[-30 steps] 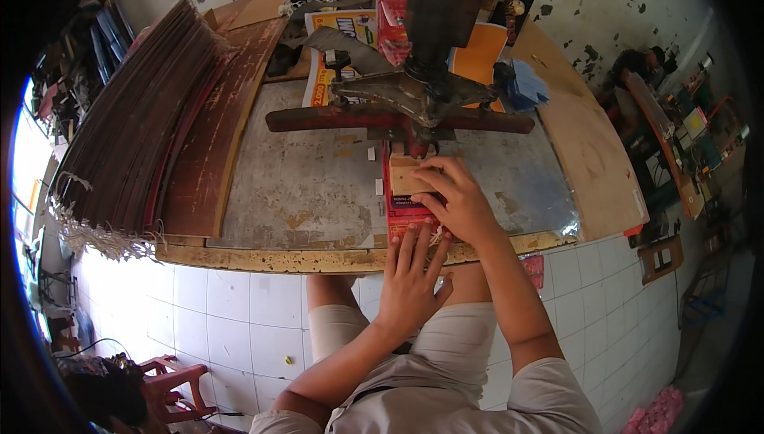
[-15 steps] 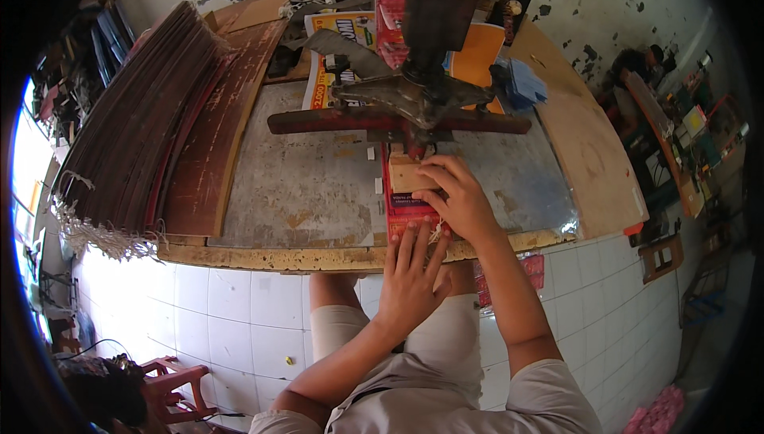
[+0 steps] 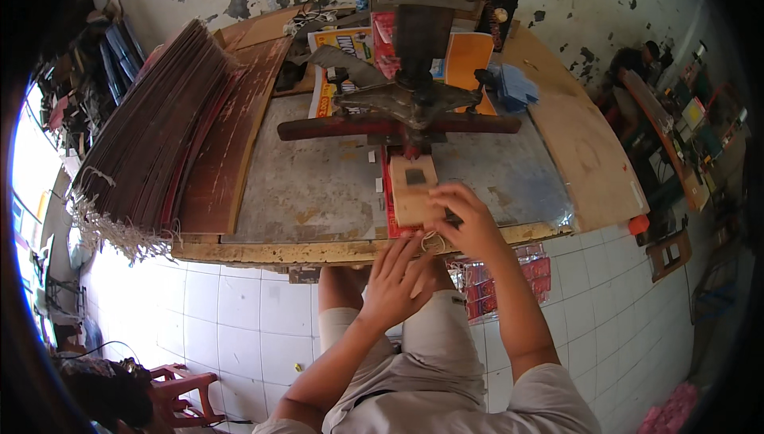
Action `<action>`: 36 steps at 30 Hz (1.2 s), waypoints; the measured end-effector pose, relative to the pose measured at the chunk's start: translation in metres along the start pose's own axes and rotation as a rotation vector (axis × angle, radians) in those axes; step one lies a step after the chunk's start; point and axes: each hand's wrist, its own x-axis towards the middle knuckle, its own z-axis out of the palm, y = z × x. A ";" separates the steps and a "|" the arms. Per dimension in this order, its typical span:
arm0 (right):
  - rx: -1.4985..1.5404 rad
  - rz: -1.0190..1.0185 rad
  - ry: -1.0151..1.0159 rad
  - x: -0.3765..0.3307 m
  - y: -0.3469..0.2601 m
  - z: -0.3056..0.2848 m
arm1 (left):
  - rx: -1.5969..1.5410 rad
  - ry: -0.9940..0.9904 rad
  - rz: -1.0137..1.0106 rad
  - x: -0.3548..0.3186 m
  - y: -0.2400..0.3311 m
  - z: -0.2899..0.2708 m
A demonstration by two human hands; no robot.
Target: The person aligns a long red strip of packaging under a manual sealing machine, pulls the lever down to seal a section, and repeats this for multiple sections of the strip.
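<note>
Pale tan block (image 3: 412, 191), red press bar (image 3: 398, 126), grey worn tabletop (image 3: 318, 187)

One grey, scuffed metal-topped counter (image 3: 318, 187) carries the things. On it sits one small tan wooden block (image 3: 412, 191), lying on one flat red sheet (image 3: 387, 195). One dark metal press (image 3: 414, 95) with one long red-brown crossbar (image 3: 334, 126) stands over the block. One tall stack of thin brown boards (image 3: 151, 131) leans at the left; the boards are too many and too tightly packed to count. One blue cloth bundle (image 3: 513, 87) lies at the back right. Two bare hands show: one left hand (image 3: 394, 275) and one right hand (image 3: 469, 223). One red plastic stool (image 3: 179, 394) stands on the white tiled floor (image 3: 239, 306).
</note>
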 end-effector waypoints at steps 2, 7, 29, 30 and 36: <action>0.073 0.015 -0.033 -0.026 -0.016 -0.021 | 0.103 0.082 -0.006 -0.031 -0.014 0.000; -0.079 0.175 0.164 -0.090 0.016 -0.114 | 0.291 0.301 -0.187 -0.069 -0.053 0.001; -0.559 0.060 0.388 -0.120 0.049 0.022 | 0.373 0.411 -0.131 -0.085 -0.088 0.034; -0.567 0.074 0.464 -0.122 0.050 0.037 | 0.373 0.414 -0.128 -0.084 -0.087 0.034; -0.583 0.068 0.700 -0.122 0.068 0.073 | 0.397 0.398 -0.131 -0.084 -0.086 0.034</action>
